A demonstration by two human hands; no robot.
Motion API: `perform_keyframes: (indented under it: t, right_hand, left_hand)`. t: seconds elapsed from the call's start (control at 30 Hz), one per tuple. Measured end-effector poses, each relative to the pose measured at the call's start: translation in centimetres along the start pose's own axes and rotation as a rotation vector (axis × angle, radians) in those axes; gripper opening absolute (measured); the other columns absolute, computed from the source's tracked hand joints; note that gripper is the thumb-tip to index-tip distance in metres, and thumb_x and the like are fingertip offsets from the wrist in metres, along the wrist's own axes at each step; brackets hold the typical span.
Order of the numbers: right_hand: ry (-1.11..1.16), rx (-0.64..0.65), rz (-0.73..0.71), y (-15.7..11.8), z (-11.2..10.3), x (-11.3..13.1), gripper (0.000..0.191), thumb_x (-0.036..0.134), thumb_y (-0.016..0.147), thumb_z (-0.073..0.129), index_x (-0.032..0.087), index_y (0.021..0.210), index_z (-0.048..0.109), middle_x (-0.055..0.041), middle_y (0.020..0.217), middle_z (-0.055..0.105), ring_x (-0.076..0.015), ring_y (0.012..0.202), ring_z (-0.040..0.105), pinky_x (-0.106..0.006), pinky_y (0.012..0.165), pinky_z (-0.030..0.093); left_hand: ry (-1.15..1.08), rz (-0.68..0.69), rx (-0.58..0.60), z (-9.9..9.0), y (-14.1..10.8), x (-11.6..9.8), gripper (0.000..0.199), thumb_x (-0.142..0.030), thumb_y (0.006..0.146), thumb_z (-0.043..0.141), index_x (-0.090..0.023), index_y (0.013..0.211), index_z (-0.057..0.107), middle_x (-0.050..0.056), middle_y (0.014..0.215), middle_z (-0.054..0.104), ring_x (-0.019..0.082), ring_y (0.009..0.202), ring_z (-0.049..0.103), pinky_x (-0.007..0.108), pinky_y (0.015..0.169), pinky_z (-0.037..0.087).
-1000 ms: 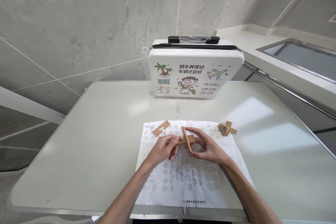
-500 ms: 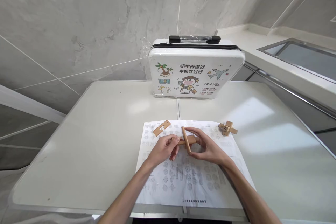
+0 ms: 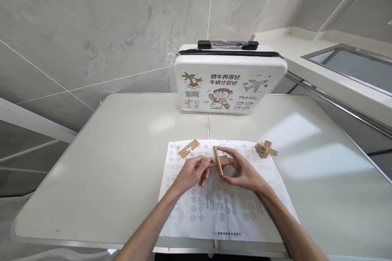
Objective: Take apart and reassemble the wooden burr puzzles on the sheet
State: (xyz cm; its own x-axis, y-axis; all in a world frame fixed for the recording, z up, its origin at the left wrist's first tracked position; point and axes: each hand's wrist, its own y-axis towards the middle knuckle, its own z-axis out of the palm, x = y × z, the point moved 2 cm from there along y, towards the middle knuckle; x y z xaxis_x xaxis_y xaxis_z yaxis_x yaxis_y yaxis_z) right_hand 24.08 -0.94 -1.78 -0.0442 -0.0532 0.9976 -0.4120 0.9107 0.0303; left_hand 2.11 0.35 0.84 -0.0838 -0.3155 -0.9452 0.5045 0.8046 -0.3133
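My left hand (image 3: 193, 171) pinches the left end of a notched wooden puzzle piece (image 3: 224, 160), which lies level above the paper. Across that piece stands a second wooden puzzle piece (image 3: 218, 161), set edge-on so the two form a cross. My right hand (image 3: 243, 172) grips the crosswise piece by its far and near ends, thumb at the near one. Where the two pieces meet is partly hidden. Just beyond my left hand, a loose notched wooden piece (image 3: 189, 148) rests on the printed sheet (image 3: 211, 220).
An assembled wooden puzzle cross (image 3: 266, 149) sits at the sheet's right edge. Behind, a white cartoon-printed suitcase (image 3: 229, 85) stands on the pale folding table (image 3: 116, 171). A grey wall (image 3: 107, 20) rises behind, and a counter (image 3: 343, 65) runs along the right.
Both hands keep their grip on the two pieces. The crosswise piece has tilted slightly and come a little more upright; little else has moved.
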Motion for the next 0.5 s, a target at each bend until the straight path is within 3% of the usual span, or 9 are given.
perform_keyframes:
  t: [0.33, 0.5]
  right_hand:
    - [0.035, 0.029, 0.007, -0.01, -0.03, 0.0, 0.084, 0.023, 0.084, 0.083, 0.029, 0.157, 0.042, -0.0143, 0.143, 0.064, -0.0324, 0.124, 0.069, -0.05, 0.112, 0.051]
    - [0.036, 0.034, 0.011, 0.06, 0.05, 0.23, 0.083, 0.025, 0.085, 0.083, 0.028, 0.157, 0.042, -0.0132, 0.136, 0.068, -0.0327, 0.125, 0.068, -0.048, 0.111, 0.052]
  left_hand:
    - [-0.005, -0.019, -0.008, -0.02, -0.1, -0.26, 0.047, -0.063, 0.101, 0.055, -0.017, 0.094, 0.065, -0.004, 0.062, 0.056, 0.01, 0.046, 0.052, 0.023, 0.048, 0.039]
    - [-0.005, -0.005, 0.001, -0.05, -0.06, -0.21, 0.047, -0.062, 0.101, 0.055, -0.017, 0.095, 0.065, -0.004, 0.06, 0.056, 0.01, 0.046, 0.051, 0.023, 0.048, 0.039]
